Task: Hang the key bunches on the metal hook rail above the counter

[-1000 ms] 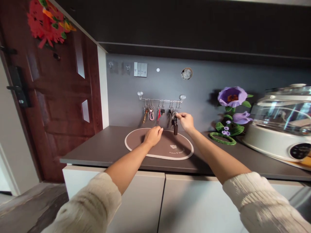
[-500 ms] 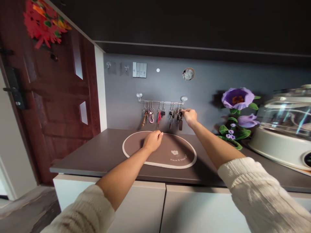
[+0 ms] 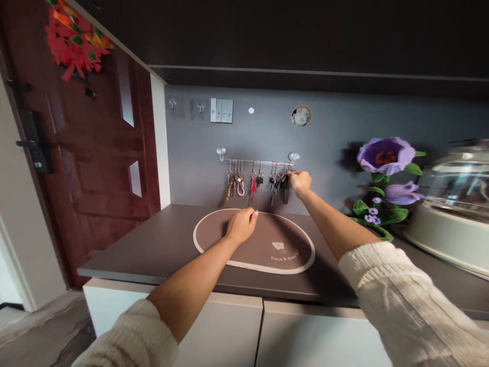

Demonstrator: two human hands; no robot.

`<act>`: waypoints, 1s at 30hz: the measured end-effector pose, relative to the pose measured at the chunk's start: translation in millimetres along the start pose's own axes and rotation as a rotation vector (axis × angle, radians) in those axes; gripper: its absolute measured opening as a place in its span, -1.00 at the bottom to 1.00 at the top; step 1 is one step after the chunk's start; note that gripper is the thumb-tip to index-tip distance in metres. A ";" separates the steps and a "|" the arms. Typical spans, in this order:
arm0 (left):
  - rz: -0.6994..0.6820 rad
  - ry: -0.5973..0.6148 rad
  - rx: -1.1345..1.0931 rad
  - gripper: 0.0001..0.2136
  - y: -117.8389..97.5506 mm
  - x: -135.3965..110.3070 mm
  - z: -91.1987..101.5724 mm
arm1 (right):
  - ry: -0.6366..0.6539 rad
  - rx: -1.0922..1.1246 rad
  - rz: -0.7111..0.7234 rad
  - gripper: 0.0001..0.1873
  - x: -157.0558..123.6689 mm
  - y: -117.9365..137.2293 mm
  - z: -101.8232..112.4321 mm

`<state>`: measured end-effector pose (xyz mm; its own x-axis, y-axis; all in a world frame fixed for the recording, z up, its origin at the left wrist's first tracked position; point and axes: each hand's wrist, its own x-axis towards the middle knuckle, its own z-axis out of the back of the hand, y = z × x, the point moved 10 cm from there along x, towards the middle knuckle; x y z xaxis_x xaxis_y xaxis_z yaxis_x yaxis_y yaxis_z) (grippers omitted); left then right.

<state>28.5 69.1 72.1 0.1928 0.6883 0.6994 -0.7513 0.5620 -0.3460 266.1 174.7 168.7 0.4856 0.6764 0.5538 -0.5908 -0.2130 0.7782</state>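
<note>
My right hand [image 3: 300, 182] is closed in a pinch at the right end of the wall-mounted key rack [image 3: 256, 162]. Its fingertips are at the ring of a bunch of keys [image 3: 285, 189] with a dark fob. Other bunches hang from the hooks: one with a pink carabiner [image 3: 240, 187], one with a red tag [image 3: 253, 185], and another set of keys [image 3: 272, 182] beside the one I grip. Over the brown oval mat [image 3: 214, 229], my left hand [image 3: 242, 224] is curled closed. Its fingers are mostly hidden, so I cannot see whether anything is in them.
Purple artificial flowers [image 3: 386, 158] stand on the counter [image 3: 148, 237] to the right, beside a white appliance [image 3: 454, 229] with a clear cover. A dark cabinet [image 3: 290, 35] overhangs the counter. At left is a reddish-brown door [image 3: 103, 173]. Wall switches [image 3: 221, 110] sit above the rack.
The view has shifted slightly. My right hand stays at the rightmost bunch of keys, which has turned a little. My left hand keeps its place over the mat.
</note>
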 end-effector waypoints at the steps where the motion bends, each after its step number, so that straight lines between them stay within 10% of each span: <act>1: 0.002 0.000 -0.002 -0.68 0.0 -0.1 0.1 | -0.004 -0.008 0.000 -0.77 0.7 -0.3 0.2; 30: 0.084 -0.086 -0.007 -0.70 18.8 5.7 9.4 | 0.095 -0.054 0.009 -0.76 -54.5 -8.5 -11.3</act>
<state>9.6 79.3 75.4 0.0739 0.6915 0.7186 -0.7584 0.5069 -0.4098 237.4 147.6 128.5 0.4182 0.7389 0.5282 -0.6301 -0.1829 0.7547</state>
